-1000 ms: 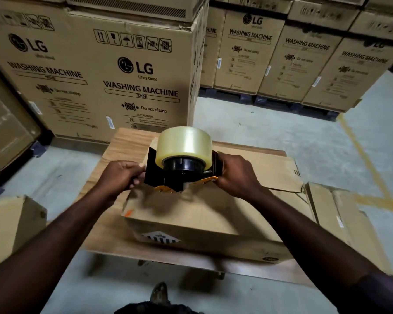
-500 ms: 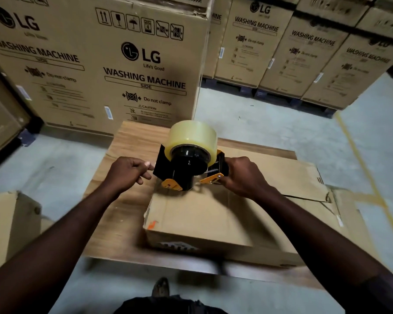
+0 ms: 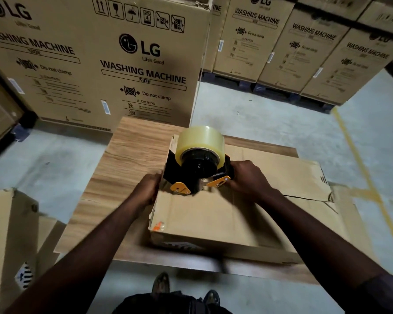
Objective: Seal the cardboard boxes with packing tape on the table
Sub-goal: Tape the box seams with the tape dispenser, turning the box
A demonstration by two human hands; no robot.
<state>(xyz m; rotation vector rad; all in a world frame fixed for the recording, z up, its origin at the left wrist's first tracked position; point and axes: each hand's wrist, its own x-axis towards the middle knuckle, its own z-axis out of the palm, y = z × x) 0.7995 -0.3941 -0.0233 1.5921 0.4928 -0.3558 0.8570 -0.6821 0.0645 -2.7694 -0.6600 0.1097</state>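
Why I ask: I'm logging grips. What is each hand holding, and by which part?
The right hand grips the tape dispenser by its handle. The left hand is blurred at the left edge of the cardboard box; its hold cannot be told.

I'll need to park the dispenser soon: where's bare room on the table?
The table is bare left of the cardboard box, out to the tabletop's edge. The box top right of the right hand is free. Crowded: the box's far-left corner, with left hand and tape dispenser.

Grey concrete floor, stacked washing-machine cartons, dim light.
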